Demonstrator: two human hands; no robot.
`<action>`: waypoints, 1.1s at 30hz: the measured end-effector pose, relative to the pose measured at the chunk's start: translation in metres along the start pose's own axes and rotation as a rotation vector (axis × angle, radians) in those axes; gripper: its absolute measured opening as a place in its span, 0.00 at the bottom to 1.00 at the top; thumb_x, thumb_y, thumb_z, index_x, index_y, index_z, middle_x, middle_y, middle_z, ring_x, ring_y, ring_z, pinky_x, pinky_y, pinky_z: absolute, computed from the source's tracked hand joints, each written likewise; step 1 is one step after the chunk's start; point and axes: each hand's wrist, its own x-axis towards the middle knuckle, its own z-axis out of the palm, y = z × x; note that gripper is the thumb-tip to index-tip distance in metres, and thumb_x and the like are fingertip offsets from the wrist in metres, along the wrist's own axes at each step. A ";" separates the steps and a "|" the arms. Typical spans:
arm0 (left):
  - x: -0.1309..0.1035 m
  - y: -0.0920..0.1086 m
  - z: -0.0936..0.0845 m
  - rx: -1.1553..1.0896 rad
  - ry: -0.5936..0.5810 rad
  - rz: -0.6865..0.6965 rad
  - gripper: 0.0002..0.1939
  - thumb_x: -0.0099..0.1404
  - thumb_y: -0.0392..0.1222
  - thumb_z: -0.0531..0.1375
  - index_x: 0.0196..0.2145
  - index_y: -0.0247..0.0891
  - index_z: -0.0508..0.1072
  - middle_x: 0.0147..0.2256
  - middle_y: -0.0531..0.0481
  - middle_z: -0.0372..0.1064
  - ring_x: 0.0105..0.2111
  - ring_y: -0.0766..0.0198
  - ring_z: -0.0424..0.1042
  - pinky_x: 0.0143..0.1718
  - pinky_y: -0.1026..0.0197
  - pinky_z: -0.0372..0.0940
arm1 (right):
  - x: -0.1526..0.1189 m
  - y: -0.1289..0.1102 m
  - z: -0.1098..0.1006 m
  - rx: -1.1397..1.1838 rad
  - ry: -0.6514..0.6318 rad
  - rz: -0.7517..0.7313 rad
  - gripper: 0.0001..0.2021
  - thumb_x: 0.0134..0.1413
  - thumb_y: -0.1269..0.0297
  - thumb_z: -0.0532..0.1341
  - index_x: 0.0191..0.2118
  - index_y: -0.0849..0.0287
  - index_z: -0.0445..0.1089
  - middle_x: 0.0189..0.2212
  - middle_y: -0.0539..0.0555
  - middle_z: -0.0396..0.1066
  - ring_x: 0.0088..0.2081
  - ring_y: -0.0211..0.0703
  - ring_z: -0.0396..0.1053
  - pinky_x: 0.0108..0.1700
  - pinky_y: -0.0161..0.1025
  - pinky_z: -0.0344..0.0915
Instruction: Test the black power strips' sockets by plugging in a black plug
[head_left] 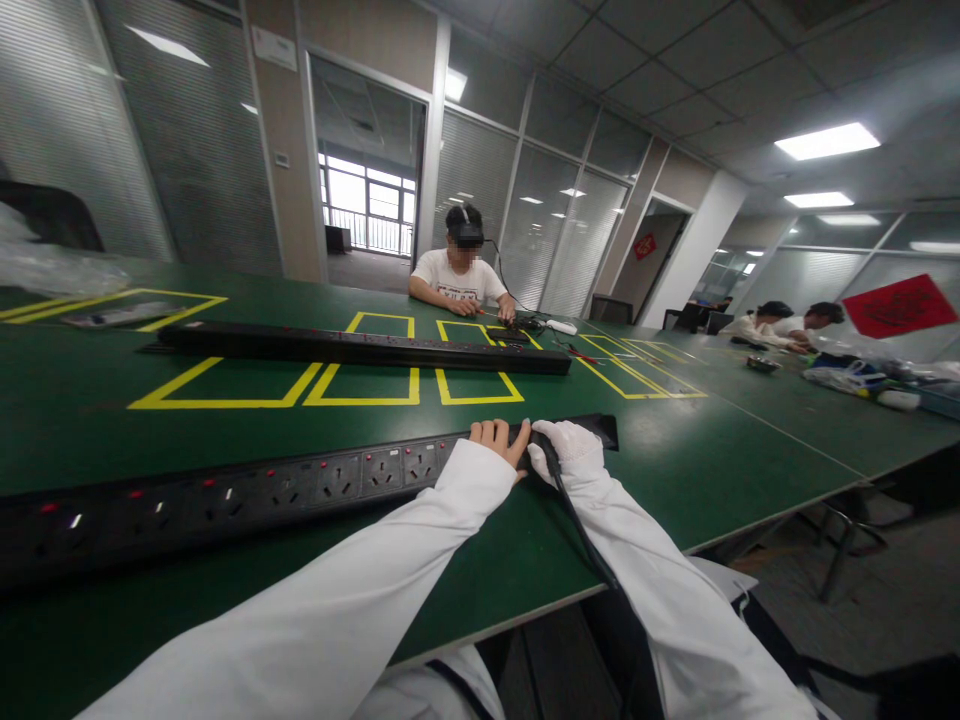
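A long black power strip (300,485) with several sockets and small red switches lies slantwise across the green table in front of me. My bare left hand (499,440) is closed over its right part, fingers across the top and thumb at the near side. Beside it, my right hand (571,448), in a white glove, grips a black power plug (546,450) against the strip near its right end. From the plug a thick black cable (589,545) runs down over the table edge. Whether the plug sits in a socket is hidden by my hands.
A second black power strip (360,345) lies farther back, across yellow tape outlines (360,402). Behind it sits a person (461,270) with a headset, handling small parts and wires. Plastic bags (847,375) lie at the right, more plastic (52,265) at the far left.
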 end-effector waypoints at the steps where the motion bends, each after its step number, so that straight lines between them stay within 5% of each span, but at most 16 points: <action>1: 0.000 0.000 0.000 -0.003 -0.003 0.000 0.40 0.51 0.56 0.56 0.57 0.43 0.45 0.47 0.32 0.56 0.41 0.43 0.59 0.39 0.47 0.47 | 0.000 0.000 0.000 -0.003 -0.003 0.003 0.17 0.48 0.53 0.50 0.39 0.56 0.68 0.27 0.52 0.67 0.29 0.41 0.60 0.31 0.35 0.49; 33: 0.000 0.001 0.001 0.009 0.007 -0.008 0.40 0.51 0.57 0.56 0.57 0.43 0.45 0.47 0.33 0.56 0.41 0.44 0.59 0.40 0.47 0.47 | 0.001 0.000 0.000 0.016 0.008 -0.005 0.17 0.48 0.54 0.50 0.39 0.56 0.68 0.26 0.52 0.67 0.29 0.40 0.60 0.31 0.35 0.49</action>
